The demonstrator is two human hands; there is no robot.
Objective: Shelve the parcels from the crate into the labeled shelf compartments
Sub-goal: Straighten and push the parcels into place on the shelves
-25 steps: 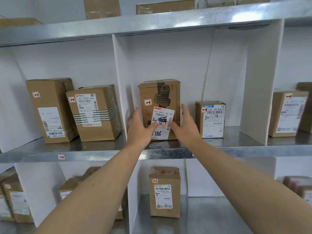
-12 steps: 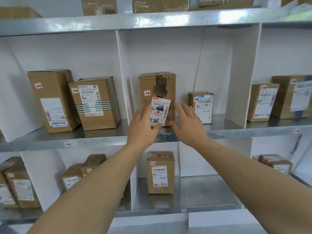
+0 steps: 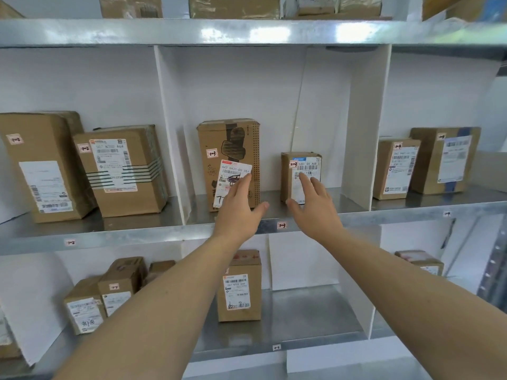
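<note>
A tall brown parcel (image 3: pixel 233 149) with a white shipping label and black print stands upright in the middle compartment of the metal shelf (image 3: pixel 137 234). A smaller brown parcel (image 3: pixel 307 163) stands to its right in the same compartment. My left hand (image 3: pixel 240 212) hovers in front of the tall parcel's lower label, fingers straight, holding nothing. My right hand (image 3: pixel 315 204) is spread in front of the small parcel, also empty. A small tag (image 3: pixel 282 225) marks the shelf edge below the compartment. The crate is out of view.
White dividers (image 3: pixel 170 138) (image 3: pixel 365 127) wall the middle compartment. Two big parcels (image 3: pixel 120 171) fill the left compartment, two more (image 3: pixel 428 165) the right. The lower shelf holds a labelled box (image 3: pixel 239 292) and several small parcels (image 3: pixel 109 294). More boxes sit on the top shelf.
Both hands have let go of the tall parcel and drawn back from it. The view has pulled away from the shelf and shifted right.
</note>
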